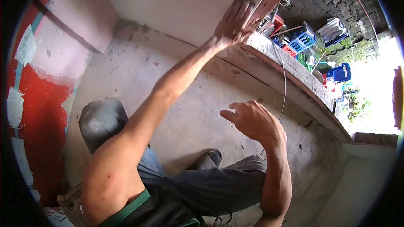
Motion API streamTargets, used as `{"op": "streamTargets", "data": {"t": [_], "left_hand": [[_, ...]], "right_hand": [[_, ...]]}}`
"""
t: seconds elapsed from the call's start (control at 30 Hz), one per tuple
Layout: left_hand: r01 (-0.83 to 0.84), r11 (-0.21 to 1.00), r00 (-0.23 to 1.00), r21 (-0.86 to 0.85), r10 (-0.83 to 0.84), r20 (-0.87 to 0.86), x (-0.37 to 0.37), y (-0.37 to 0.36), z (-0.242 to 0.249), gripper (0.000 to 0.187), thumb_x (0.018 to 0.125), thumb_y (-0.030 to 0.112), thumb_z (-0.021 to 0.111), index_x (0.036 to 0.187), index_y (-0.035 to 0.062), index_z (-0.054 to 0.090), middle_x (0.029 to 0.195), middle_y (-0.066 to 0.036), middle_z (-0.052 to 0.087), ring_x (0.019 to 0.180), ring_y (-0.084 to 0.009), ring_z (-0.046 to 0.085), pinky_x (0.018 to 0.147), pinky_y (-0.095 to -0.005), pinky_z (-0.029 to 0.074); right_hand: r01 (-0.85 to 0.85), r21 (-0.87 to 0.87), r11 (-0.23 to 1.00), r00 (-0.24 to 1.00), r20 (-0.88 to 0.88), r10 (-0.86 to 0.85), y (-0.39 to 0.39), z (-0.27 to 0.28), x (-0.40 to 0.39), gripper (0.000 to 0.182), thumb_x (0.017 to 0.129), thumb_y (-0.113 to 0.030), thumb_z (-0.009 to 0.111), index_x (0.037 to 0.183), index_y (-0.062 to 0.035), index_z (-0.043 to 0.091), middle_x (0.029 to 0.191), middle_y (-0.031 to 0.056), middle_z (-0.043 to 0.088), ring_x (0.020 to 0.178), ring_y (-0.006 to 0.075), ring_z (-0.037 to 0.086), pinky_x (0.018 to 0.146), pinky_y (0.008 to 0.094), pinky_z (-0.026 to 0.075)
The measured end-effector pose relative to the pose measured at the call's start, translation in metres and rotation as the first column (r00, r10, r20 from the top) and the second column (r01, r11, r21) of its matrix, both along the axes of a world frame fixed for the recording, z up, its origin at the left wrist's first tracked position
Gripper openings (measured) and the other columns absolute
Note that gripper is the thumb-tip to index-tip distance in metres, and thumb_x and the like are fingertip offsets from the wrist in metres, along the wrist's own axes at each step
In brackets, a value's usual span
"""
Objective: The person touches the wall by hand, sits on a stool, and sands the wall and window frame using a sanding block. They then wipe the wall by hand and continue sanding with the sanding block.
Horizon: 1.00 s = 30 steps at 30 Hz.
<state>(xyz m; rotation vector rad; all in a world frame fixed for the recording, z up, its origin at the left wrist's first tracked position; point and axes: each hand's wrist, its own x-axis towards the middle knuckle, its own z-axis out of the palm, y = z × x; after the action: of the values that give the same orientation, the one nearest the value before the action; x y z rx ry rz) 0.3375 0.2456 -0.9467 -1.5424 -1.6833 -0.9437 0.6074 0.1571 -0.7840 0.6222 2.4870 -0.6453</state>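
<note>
My left hand lies stretched against the pale wall panel, close to its chipped vertical edge. Its fingers point up and look slightly smeared; nothing shows in it, though what is under the palm is hidden. Lower and to the right, my right hand hovers over my bent leg, fingers apart and loosely curved, holding nothing visible. A thin grey cable hangs from the ledge and passes behind my right hand.
Beyond the ledge, blue crates, a blue container and other clutter stand by a brick wall. Red and pink painted wall with peeling patches is at left. Paint flakes dot the scuffed pale surface around my legs.
</note>
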Motion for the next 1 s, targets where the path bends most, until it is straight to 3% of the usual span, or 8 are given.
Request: {"op": "streamTargets", "data": {"t": [0.13,0.23,0.43,0.63,0.67,0.73,0.93,1.0], "left_hand": [[0.001,0.994,0.998,0.107,0.006,-0.069,0.002,0.002,0.116,0.091,0.095,0.054,0.047,0.151,-0.01,0.014,0.157,-0.035,0.011,0.146,-0.0498,0.01,0.12,-0.0562,0.014],[-0.037,0.988,0.995,0.148,0.05,-0.085,0.008,0.014,0.115,0.091,0.097,0.066,0.029,0.151,-0.0061,0.019,0.155,-0.032,0.02,0.141,-0.0508,0.026,0.117,-0.0572,0.024],[-0.196,0.979,0.969,-0.06,0.184,-0.164,0.003,0.004,-0.025,0.088,0.096,0.065,0.032,0.149,-0.0046,0.028,0.155,-0.03,0.024,0.142,-0.0469,0.027,0.118,-0.0545,0.024],[0.009,0.979,1.0,0.205,-0.005,-0.023,0.009,0.008,0.119,0.088,0.097,0.059,0.041,0.151,-0.0071,0.019,0.156,-0.033,0.015,0.144,-0.0515,0.019,0.117,-0.058,0.021],[-0.132,0.97,0.978,0.203,0.16,-0.131,0.001,0.017,0.134,0.098,0.082,0.059,0.064,0.149,-0.0039,0.029,0.154,-0.027,0.026,0.145,-0.0444,0.022,0.119,-0.0499,0.021],[-0.044,0.971,0.999,0.234,0.045,0.003,0.006,0.013,0.153,0.092,0.095,0.052,0.05,0.152,-0.009,0.013,0.157,-0.034,0.011,0.146,-0.05,0.011,0.119,-0.0567,0.016],[-0.181,0.981,0.975,-0.064,0.171,-0.146,0.002,-0.002,0.001,0.087,0.09,0.06,0.051,0.148,-0.0028,0.033,0.154,-0.027,0.028,0.145,-0.0435,0.024,0.12,-0.052,0.021],[-0.206,0.976,0.97,-0.076,0.193,-0.147,0.007,-0.008,0.013,0.086,0.092,0.06,0.049,0.149,-0.0023,0.032,0.154,-0.026,0.028,0.145,-0.0426,0.024,0.12,-0.0521,0.02]], "right_hand": [[0.019,-0.006,1.0,0.995,-0.1,-0.02,0.005,-0.012,0.002,0.053,0.095,-0.047,0.058,0.085,0.0035,0.071,0.079,0.0262,0.068,0.079,0.0384,0.069,0.077,0.0465,0.054],[0.022,-0.017,1.0,0.999,-0.039,-0.023,0.005,-0.006,-0.007,0.051,0.095,-0.048,0.058,0.094,0.0021,0.07,0.083,0.0243,0.069,0.084,0.0366,0.07,0.08,0.045,0.053],[0.009,-0.005,1.0,0.998,0.056,-0.008,0.001,0.004,-0.007,0.051,0.096,-0.049,0.056,0.111,-0.0027,0.071,0.093,0.0206,0.072,0.091,0.0329,0.07,0.084,0.0435,0.054],[0.007,0.004,1.0,0.999,0.04,-0.007,0.003,0.005,-0.005,0.051,0.096,-0.048,0.056,0.112,-0.0019,0.07,0.094,0.0214,0.071,0.094,0.0333,0.07,0.087,0.0422,0.053],[0.009,0.002,1.0,1.0,-0.012,-0.009,0.004,-0.001,-0.002,0.05,0.096,-0.048,0.057,0.105,-0.0005,0.071,0.09,0.023,0.07,0.091,0.035,0.069,0.084,0.0436,0.053],[0.01,0.005,1.0,0.991,-0.133,-0.009,0.003,-0.004,-0.004,0.052,0.095,-0.047,0.058,0.09,0.0023,0.071,0.082,0.0261,0.068,0.084,0.0384,0.069,0.079,0.0465,0.054],[0.001,0.004,1.0,0.999,0.043,-0.001,-0.002,0.005,-0.007,0.053,0.096,-0.05,0.055,0.115,-0.0032,0.07,0.091,0.0197,0.072,0.095,0.0333,0.069,0.088,0.0429,0.052],[-0.004,0.024,1.0,1.0,0.03,0.004,-0.003,0.007,-0.004,0.052,0.095,-0.05,0.055,0.113,-0.0042,0.07,0.09,0.0195,0.072,0.095,0.0333,0.069,0.088,0.0431,0.052]]}}
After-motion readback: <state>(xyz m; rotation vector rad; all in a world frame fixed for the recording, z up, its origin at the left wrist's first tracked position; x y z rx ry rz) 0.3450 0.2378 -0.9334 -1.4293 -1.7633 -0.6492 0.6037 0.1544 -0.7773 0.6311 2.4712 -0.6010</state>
